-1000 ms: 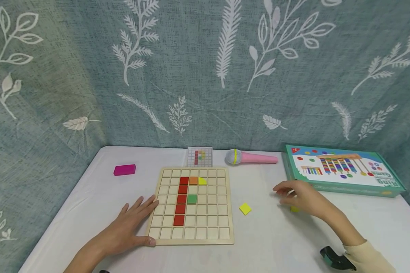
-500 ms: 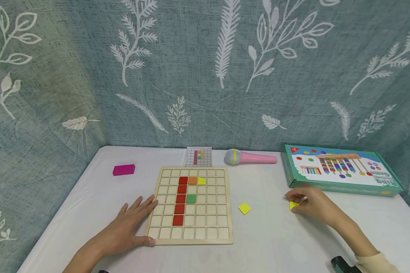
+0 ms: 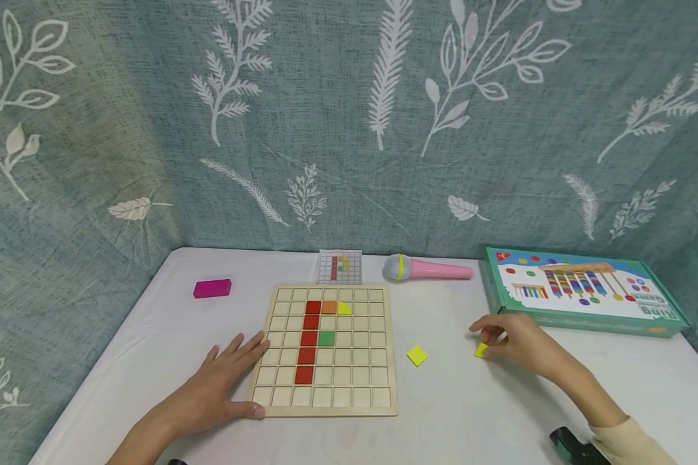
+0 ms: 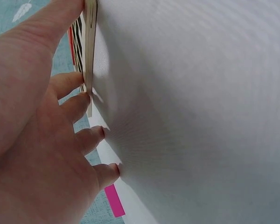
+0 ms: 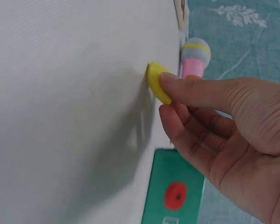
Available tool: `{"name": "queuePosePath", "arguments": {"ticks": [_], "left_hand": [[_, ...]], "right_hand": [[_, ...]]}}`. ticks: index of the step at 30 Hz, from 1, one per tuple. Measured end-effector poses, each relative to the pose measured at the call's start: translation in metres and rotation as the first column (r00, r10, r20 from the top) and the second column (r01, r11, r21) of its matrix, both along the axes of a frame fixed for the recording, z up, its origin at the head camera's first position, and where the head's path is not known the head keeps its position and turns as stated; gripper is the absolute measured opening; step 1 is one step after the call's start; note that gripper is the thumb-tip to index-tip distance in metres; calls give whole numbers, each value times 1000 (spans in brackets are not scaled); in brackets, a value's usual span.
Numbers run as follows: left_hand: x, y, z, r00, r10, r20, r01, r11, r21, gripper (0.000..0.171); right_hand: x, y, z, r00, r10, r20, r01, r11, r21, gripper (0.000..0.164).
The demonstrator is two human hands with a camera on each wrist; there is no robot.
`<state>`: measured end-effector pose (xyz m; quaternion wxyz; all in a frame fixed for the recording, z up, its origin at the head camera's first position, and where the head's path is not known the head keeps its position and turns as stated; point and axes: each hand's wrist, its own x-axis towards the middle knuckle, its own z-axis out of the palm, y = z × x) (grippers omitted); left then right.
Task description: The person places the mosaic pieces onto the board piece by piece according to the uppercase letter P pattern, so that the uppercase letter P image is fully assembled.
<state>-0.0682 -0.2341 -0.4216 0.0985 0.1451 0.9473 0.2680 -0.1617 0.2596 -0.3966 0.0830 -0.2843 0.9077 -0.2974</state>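
Observation:
My right hand point(image 3: 514, 342) pinches a yellow tile point(image 5: 157, 82) with one curved edge between thumb and fingers, in front of the green box. With fingers spread and straight, my left hand point(image 3: 218, 384) rests against the left edge of a wooden grid board point(image 3: 355, 378). A column of red tiles point(image 3: 308, 338) lies in the board's squares, with an orange tile point(image 3: 329, 307) and a yellow curved tile point(image 3: 344, 309) to the right of the top one. One green tile point(image 3: 326, 338) sits beside the column. Right of the board, a yellow square tile point(image 3: 417, 355) lies on the table.
Behind the board is a small pattern card point(image 3: 339, 267) with a coloured grid. A pink toy microphone point(image 3: 436, 268) lies to its right, then a green toy box point(image 3: 587, 290). A magenta block point(image 3: 212, 289) sits at the back left. Patterned cloth hangs behind the table.
My right hand has reached the yellow curved tile, taken it between thumb and fingers and moved it slightly left. My left hand has stayed at the board's edge.

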Motion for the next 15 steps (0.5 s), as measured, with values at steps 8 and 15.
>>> {"name": "queuePosePath", "arguments": {"ticks": [8,15], "left_hand": [[1,-1,0,1000,4,3,-5,1000,4,105],[0,0,0,1000,6,7,-6,1000,-1,105]], "right_hand": [[-7,-30,8,997,67,-29,-67,998,9,27],[-15,-58,8,985,137,-107,-134,990,41,26]]}}
